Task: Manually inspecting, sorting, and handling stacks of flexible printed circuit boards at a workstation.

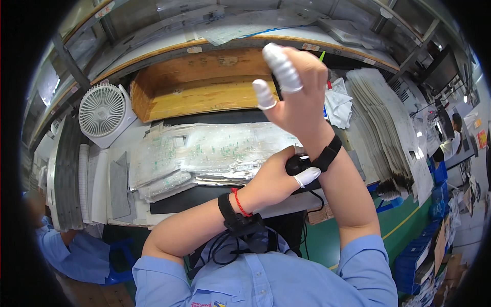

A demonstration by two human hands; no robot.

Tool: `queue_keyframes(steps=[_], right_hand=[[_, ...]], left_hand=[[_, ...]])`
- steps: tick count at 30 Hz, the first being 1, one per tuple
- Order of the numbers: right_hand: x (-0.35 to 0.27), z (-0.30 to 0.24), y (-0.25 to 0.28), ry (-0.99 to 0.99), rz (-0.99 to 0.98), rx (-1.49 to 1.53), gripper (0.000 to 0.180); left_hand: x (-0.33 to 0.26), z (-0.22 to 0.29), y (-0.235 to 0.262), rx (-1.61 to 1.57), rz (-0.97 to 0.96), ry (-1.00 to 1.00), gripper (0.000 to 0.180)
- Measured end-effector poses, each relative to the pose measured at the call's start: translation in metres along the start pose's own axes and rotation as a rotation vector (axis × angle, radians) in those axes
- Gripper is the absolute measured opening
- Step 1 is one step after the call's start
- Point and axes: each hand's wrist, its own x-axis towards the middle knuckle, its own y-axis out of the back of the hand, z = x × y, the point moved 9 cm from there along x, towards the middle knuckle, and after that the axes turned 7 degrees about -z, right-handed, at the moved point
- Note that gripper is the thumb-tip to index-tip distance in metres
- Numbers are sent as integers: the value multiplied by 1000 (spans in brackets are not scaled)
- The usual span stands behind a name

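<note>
My right hand [306, 105] is raised above the bench, with white finger cots [286, 71] on its thumb and forefinger. Those two fingers stand apart and nothing is between them. Across my body, my left hand [271, 179] grips a small black device [296, 165] on the underside of my right wrist, held there by a black strap [329, 153]. A white cot covers a left fingertip. Below both hands lies a stack of thin whitish translucent sheets with green marks [220, 148]. My left wrist wears a red cord [237, 200] and another black strapped device [240, 222].
An open wooden box [194, 94] sits behind the sheets, under a shelf [245, 43]. A white fan [105, 112] stands at the left. Tall sheet stacks [378, 123] and a white cloth [337, 105] occupy the right. Another person in blue [71, 250] sits at the far left.
</note>
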Motion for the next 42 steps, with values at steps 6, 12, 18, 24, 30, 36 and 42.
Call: queue_keyframes(steps=[6,12,18,24,30,36,42], right_hand=[[-22,55,-29,-792,169,1006,43],[-58,56,-71,-1319,50,1369,36],[-1,20,-21,-237,-60,233,47],[-10,22,-46,-506,-163,655,45],[-51,52,-77,-1104,-194,1102,40],[-85,100,-72,-994,-379,759,39],[-161,127,-104,-1213,-801,867,41]], left_hand=[[7,1,3,-54,-83,-65,47],[2,0,6,-26,-89,29,46],[2,-7,14,-75,-15,76,47],[4,-4,19,-27,-79,61,50],[-7,10,31,-63,-69,46,53],[-75,58,162,-100,205,-81,44],[-159,67,325,-43,539,7,45]])
